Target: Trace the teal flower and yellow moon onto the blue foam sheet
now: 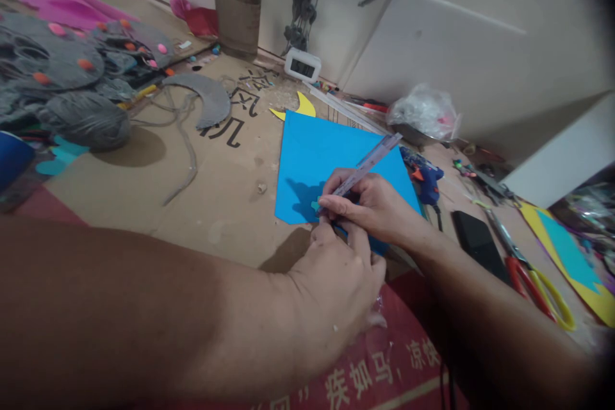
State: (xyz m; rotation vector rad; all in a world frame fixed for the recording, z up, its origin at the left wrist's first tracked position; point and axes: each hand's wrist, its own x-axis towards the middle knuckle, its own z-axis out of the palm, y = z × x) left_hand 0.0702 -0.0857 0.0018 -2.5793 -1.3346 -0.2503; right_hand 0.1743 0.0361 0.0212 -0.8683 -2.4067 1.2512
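Observation:
A bright blue sheet [307,154] lies flat on the cardboard, its near edge partly covered by both hands. My right hand [375,205] is closed around a clear, purplish pen [368,163], tilted with its tip end low over the sheet's near part. Just beside the thumb, a small teal piece [315,205] shows on the blue; most of it is hidden by the fingers. My left hand [341,275] has its fingers bent and pressed down at the sheet's near edge, against the teal piece. The pen's tip cannot be seen.
Right of the sheet lie a blue glue gun [427,180], a black phone [478,243] and red-and-yellow-handled scissors [533,282]. Behind it are a yellow crescent [306,104] and a small white clock [302,66]. A grey crescent [211,99] and grey yarn [89,118] lie left.

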